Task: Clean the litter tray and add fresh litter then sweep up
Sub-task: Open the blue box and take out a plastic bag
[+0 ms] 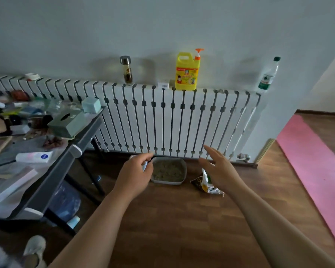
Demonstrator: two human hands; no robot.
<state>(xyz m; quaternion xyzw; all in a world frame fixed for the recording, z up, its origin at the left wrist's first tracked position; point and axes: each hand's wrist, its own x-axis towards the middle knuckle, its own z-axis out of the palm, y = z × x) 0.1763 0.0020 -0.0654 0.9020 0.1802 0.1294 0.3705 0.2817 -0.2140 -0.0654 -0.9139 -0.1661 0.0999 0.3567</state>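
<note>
A grey litter tray [184, 172] full of brownish litter sits on the wood floor against the radiator. My left hand [136, 174] hovers over the tray's left end. Its fingers curl round a small white object [144, 166] that is mostly hidden, so I cannot tell what it is. My right hand [218, 168] is spread, fingers straight, in the air right of the tray and above a crumpled litter bag [208, 187] lying on the floor. It holds nothing.
A cluttered grey table [81, 140] stands on the left, with a blue bag [66, 202] under it. On the radiator [162, 120] stand a jar [126, 69], a yellow pump bottle [187, 72] and a clear bottle [269, 74]. A pink mat [313, 161] lies on the right.
</note>
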